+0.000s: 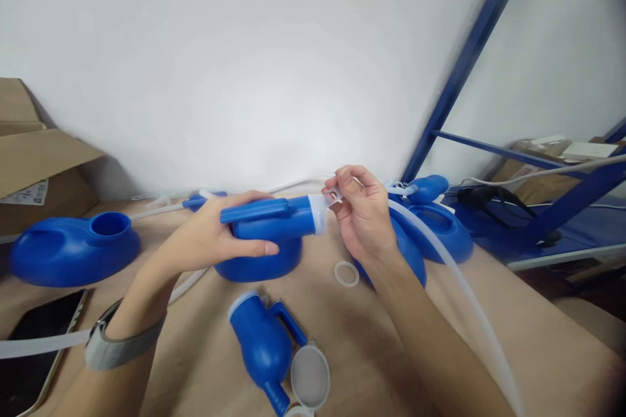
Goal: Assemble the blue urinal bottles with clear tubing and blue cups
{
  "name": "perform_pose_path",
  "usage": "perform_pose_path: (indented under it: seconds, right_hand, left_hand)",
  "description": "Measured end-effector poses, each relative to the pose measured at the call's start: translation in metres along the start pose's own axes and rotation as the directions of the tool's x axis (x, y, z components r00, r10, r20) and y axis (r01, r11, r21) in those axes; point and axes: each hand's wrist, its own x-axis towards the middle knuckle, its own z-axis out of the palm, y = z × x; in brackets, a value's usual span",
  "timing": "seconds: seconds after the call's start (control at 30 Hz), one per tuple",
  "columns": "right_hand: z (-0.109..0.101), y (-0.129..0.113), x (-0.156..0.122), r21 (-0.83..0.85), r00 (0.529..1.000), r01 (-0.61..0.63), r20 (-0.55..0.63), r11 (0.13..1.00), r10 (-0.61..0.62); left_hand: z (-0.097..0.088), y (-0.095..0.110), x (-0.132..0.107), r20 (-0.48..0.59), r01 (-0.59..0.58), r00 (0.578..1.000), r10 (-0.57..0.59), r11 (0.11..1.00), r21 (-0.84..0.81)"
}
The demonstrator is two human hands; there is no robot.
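Left hand (220, 234), centre-left of frame: closed around the blue container (274, 218), thumb underneath, fingers over the top by the handle. The container is held horizontal above the surface (342, 326), white collar (319, 214) facing right.

Right hand (364, 215), centre: fingertips pinched on a small clear fitting (335, 195), right at the collar's mouth. Can't tell whether the fitting is seated or only touching. A translucent tube (464, 300) leaves this hand and runs down to the lower right edge, passing beside the forearm.

Wristwatch (117, 342) on the left wrist, lower left.

Directly below the held container: a blue vessel (259, 264) on the surface. Just under the right hand: a loose white ring (346, 273), lying flat. Bottom centre: a second blue handled piece (261, 345) on its side, with a clear lid (310, 374) just beside it.

Behind the right hand: more blue vessels (440, 228), partly hidden. Left edge: a wide blue jug (73, 251) with a round opening on top. Lower left corner: a dark phone (39, 339), with another tube length crossing it.

Upper left: cardboard box (29, 156). Right side: blue rack frame (469, 52) against the white wall.
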Motion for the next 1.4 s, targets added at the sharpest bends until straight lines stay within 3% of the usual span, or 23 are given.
perform_pose_path:
  seconds: [0.1, 0.23, 0.33, 0.4, 0.6, 0.73, 1.07, 1.23, 1.4]
  right_hand:
    - [0.003, 0.003, -0.003, 0.022, 0.999, 0.025, -0.038, 0.999, -0.024]
    - [0.006, 0.01, -0.009, -0.072, 0.969, 0.203, -0.125, 0.977, -0.211]
    - [0.007, 0.012, -0.013, -0.131, 0.941, 0.329, -0.041, 0.935, -0.337]
    - [0.008, 0.011, -0.016, -0.154, 0.936, 0.35, 0.031, 0.924, -0.35]
    - [0.009, 0.004, -0.021, -0.276, 0.98, 0.177, 0.136, 0.945, -0.143]
    - [0.005, 0.007, -0.017, -0.266, 0.979, 0.04, 0.202, 0.963, 0.015]
    - [0.001, 0.002, -0.017, -0.227, 0.957, 0.014, 0.286, 0.974, 0.053]
    - [-0.003, 0.002, -0.017, -0.267, 0.934, -0.041, 0.331, 0.963, 0.131]
    - [-0.002, 0.002, -0.018, -0.285, 0.908, -0.012, 0.398, 0.958, 0.129]
  left_hand:
    - [0.007, 0.004, 0.002, -0.009, -0.013, 1.0, 0.013, 1.0, -0.011]
    - [0.015, 0.009, 0.005, -0.005, -0.051, 0.999, 0.051, 0.997, -0.063]
    - [0.017, 0.011, 0.005, 0.03, -0.073, 0.997, 0.076, 0.993, -0.091]
    - [0.018, 0.012, 0.005, 0.041, -0.075, 0.996, 0.079, 0.992, -0.105]
    - [0.016, 0.013, 0.005, 0.043, -0.059, 0.997, 0.064, 0.992, -0.11]
    - [0.013, 0.014, 0.004, 0.028, -0.06, 0.998, 0.062, 0.997, -0.047]
    - [0.022, 0.021, 0.003, 0.044, -0.135, 0.99, 0.135, 0.991, 0.003]
    - [0.025, 0.02, 0.003, 0.12, 0.013, 0.993, 0.004, 0.99, -0.14]
    - [0.023, 0.022, 0.0, 0.267, 0.211, 0.956, -0.119, 0.913, -0.349]
